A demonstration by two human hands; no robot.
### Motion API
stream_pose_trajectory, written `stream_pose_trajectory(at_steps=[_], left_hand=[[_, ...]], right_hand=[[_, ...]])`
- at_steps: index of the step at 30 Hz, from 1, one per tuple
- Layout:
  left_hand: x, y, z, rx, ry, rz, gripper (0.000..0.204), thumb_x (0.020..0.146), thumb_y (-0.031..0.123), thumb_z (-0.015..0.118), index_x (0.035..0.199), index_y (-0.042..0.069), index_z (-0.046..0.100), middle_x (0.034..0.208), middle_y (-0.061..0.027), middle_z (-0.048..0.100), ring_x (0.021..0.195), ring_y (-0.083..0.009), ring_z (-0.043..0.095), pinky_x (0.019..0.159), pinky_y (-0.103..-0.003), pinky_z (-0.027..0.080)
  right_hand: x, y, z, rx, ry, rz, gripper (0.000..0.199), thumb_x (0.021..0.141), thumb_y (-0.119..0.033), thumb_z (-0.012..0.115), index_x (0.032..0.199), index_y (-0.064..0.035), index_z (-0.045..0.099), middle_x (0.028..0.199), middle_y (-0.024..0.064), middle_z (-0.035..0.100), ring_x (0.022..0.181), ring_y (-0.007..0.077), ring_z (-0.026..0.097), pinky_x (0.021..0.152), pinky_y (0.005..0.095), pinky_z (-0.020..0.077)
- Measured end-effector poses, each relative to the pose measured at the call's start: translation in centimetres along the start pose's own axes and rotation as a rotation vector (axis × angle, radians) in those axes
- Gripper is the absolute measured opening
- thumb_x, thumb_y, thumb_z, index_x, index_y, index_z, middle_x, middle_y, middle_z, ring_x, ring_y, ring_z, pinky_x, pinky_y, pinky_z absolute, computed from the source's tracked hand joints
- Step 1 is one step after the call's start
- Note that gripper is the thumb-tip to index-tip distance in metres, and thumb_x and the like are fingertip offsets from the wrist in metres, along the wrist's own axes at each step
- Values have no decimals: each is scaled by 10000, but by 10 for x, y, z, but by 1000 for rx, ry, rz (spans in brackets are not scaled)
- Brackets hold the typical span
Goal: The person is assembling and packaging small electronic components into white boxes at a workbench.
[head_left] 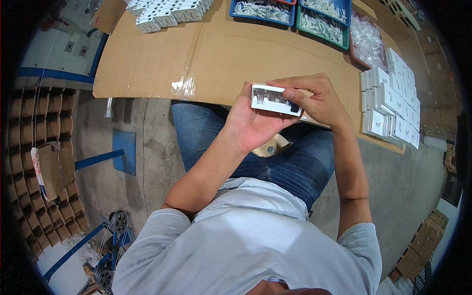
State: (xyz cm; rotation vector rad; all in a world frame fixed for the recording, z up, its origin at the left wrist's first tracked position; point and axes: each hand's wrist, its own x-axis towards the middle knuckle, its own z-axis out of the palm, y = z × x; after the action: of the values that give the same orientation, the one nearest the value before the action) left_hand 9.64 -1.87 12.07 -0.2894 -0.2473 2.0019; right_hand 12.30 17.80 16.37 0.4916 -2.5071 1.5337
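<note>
Above the lap, the left hand (250,123) cradles a white plastic housing (275,100); the right hand (314,98) pinches its three-o'clock end. It could probably slip floorward if either loosens.

Small white boxes (391,105) stacked in rows just right of the right-hand fingers (290,93), on the table edge. More white boxes (167,12) far up-left of the fingers, at the table's back. Clear plastic bags (366,37) up-right, beyond the stack.

Glossy white plastic housing (275,100), matt brown cardboard tabletop (236,54), blue denim jeans (290,162)
</note>
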Motion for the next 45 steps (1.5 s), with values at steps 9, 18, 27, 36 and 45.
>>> stream_pose_trajectory(at_steps=[9, 18, 27, 36, 45], left_hand=[[1, -4, 15, -4, 85, 0, 769, 1068, 643, 175, 1453, 51, 479, 1362, -243, 564, 1229, -414, 557, 1112, -603, 410], [5, -8, 20, 125, 134, 77, 775, 1051, 683, 199, 1452, 89, 494, 1328, -218, 600, 1204, -389, 580, 1070, -580, 440], [5, -6, 17, 99, 117, 70, 750, 1053, 683, 201, 1459, 118, 482, 1374, -184, 576, 1220, -375, 575, 1105, -589, 421], [6, -6, 10, 127, 152, 118, 563, 1080, 536, 357, 1415, 113, 519, 1440, -159, 539, 1333, -351, 511, 1149, -602, 367], [4, 1, 0, 88, 62, 86, 541, 1072, 511, 370, 1364, 92, 547, 1407, -167, 552, 1308, -352, 524, 1139, -607, 373]], right_hand=[[0, 0, -21, 173, -75, 202, 358, 1039, -317, 643, 1103, 10, 774, 741, 39, 701, 683, 78, 607, 640, 265, 512], [1, -2, -15, 103, 35, 195, 315, 1033, -278, 651, 1137, -3, 764, 856, 75, 771, 739, 100, 659, 674, 273, 532], [6, -15, -7, 56, -4, 278, 286, 984, -247, 701, 1155, -25, 761, 868, 102, 773, 729, 108, 678, 671, 274, 539], [4, -10, 5, 8, 29, 118, 276, 970, -239, 708, 1142, -31, 769, 877, 133, 770, 753, 145, 718, 695, 291, 553], [1, -6, 8, 10, 53, 78, 279, 964, -241, 712, 1148, -41, 773, 891, 147, 771, 763, 172, 732, 700, 298, 555]])
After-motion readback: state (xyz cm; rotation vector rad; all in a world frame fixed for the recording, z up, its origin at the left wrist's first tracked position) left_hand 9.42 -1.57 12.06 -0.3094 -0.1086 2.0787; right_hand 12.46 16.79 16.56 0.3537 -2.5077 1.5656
